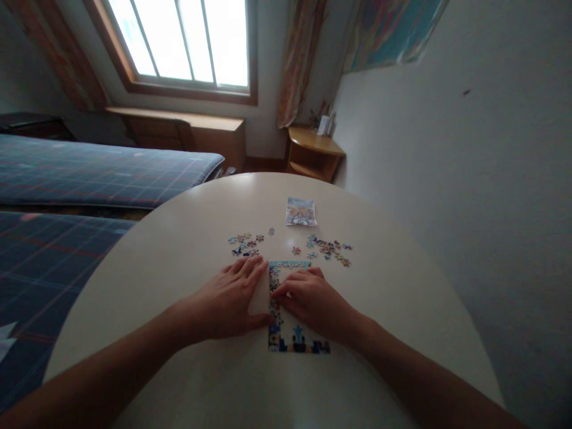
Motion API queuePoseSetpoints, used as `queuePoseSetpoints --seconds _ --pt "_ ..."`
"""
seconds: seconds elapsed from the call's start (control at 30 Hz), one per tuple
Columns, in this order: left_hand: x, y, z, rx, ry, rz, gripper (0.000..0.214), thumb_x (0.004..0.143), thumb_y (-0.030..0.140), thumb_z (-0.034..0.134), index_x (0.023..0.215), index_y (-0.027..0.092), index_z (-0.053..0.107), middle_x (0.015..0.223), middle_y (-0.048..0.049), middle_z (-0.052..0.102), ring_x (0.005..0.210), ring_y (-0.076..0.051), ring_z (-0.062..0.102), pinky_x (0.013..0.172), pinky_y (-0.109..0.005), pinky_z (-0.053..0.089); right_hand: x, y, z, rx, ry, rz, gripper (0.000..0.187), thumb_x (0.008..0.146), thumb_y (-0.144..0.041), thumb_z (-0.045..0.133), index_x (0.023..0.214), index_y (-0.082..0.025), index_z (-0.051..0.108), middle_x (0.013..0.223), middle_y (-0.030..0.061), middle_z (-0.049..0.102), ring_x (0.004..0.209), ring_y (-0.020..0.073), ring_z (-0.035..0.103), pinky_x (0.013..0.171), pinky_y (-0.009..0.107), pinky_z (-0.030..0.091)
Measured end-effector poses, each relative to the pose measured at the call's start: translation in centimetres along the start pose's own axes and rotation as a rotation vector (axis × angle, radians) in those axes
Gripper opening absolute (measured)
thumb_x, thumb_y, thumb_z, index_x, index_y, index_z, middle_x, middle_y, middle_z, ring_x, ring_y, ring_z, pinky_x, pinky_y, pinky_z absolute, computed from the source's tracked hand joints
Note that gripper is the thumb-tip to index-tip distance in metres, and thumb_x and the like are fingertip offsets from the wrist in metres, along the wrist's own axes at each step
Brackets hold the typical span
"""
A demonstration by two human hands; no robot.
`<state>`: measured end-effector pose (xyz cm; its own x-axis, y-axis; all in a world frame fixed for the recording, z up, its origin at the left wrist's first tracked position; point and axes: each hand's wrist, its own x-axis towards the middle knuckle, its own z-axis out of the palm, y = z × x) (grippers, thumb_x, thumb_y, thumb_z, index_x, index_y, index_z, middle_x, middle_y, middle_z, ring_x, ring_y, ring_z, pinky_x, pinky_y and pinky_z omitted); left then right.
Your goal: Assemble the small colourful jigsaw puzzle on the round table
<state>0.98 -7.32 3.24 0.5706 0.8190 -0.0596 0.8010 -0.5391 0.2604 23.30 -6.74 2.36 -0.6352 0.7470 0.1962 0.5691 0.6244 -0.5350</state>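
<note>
A partly assembled jigsaw puzzle (292, 341) lies on a round white table (201, 226), its frame edges joined. My left hand (230, 301) rests flat beside the puzzle's left edge, fingers stretched out and thumb against the border. My right hand (313, 301) lies on the puzzle, fingers curled and pressing down on pieces at its left side. Whether a piece is pinched under them I cannot make out. Loose puzzle pieces lie beyond the hands in two scatters, left pieces (244, 244) and right pieces (328, 249).
A small printed packet or picture card (301, 212) lies farther back on the table. Two beds with blue plaid covers (89, 170) stand to the left. A white wall runs along the right. A wooden corner shelf (315, 152) and a window are behind.
</note>
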Motion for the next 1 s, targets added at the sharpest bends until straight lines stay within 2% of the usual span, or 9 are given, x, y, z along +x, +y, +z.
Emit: queuePoseSetpoints --seconds 0.23,0.6,1.0 --pt "0.0 0.2 -0.1 0.0 -0.007 -0.012 0.088 0.078 0.061 0.064 0.147 0.016 0.033 0.155 -0.0167 0.037 0.144 -0.035 0.031 0.117 -0.049 0.03 0.0 -0.1 0.1 -0.029 0.009 0.004 0.01 0.088 -0.019 0.067 0.094 -0.025 0.073 0.094 -0.001 0.074 0.092 0.0168 0.066 0.089 0.036 0.03" --pt "0.0 0.4 -0.4 0.02 -0.033 -0.033 0.088 0.08 0.062 0.062 0.147 0.012 0.034 0.155 -0.0183 0.036 0.144 -0.035 0.031 0.117 -0.049 0.03 -0.2 -0.5 -0.8 -0.064 0.022 0.001 0.012 0.085 -0.023 0.072 0.096 -0.024 0.071 0.097 0.0006 0.075 0.093 0.0175 0.066 0.091 0.036 0.033" --pt "-0.1 0.2 -0.1 -0.002 0.005 -0.011 0.083 0.08 0.062 0.061 0.146 0.018 0.036 0.154 -0.0179 0.038 0.142 -0.036 0.033 0.115 -0.052 0.031 -0.3 -0.1 -0.5 -0.102 0.023 -0.076 0.014 0.086 -0.024 0.072 0.1 -0.027 0.073 0.103 -0.0001 0.074 0.099 0.0195 0.065 0.092 0.04 0.035"
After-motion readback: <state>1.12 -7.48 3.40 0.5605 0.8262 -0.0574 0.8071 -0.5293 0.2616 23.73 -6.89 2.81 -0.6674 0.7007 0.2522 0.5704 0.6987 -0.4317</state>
